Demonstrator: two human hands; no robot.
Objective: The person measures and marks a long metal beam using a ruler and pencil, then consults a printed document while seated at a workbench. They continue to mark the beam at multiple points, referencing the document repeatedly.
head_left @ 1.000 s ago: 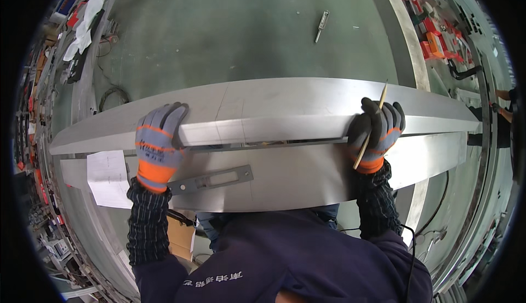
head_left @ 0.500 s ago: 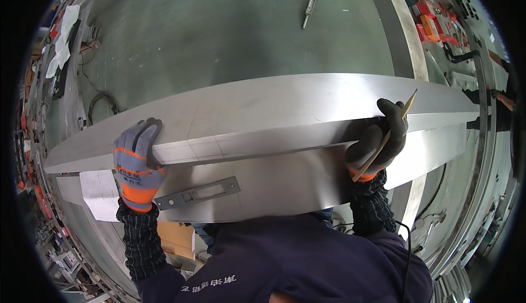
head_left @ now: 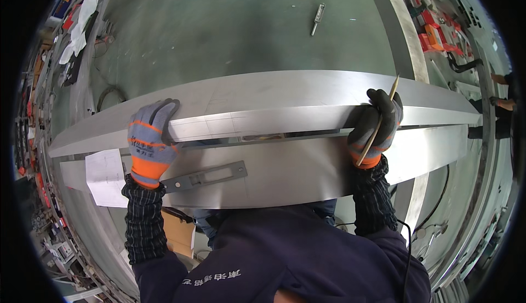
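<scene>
A long silvery metal beam (head_left: 285,90) lies crosswise in front of me, its upper and near faces showing. My left hand (head_left: 152,133), in a grey and orange glove, is wrapped over its near edge toward the left end. Farther right, my right hand (head_left: 377,125), in a dark-palmed glove, grips the same edge, with a pencil (head_left: 378,125) slanting out between its fingers. Closer to my body is a flat metal panel (head_left: 296,174). On that panel rests a dark slotted plate (head_left: 219,176), its left end next to my left wrist.
A white paper sheet (head_left: 105,179) lies left of the panel. Beyond the beam, a screwdriver (head_left: 318,19) lies on the green surface. Red and orange boxes (head_left: 433,34) stand at the far right, where another person's arm (head_left: 504,104) shows. A black cable (head_left: 406,248) hangs by my right arm.
The beam has shifted away from me and turned slightly with both hands on it. A gap now shows between it and the nearer panel. The camera view has moved a little too.
</scene>
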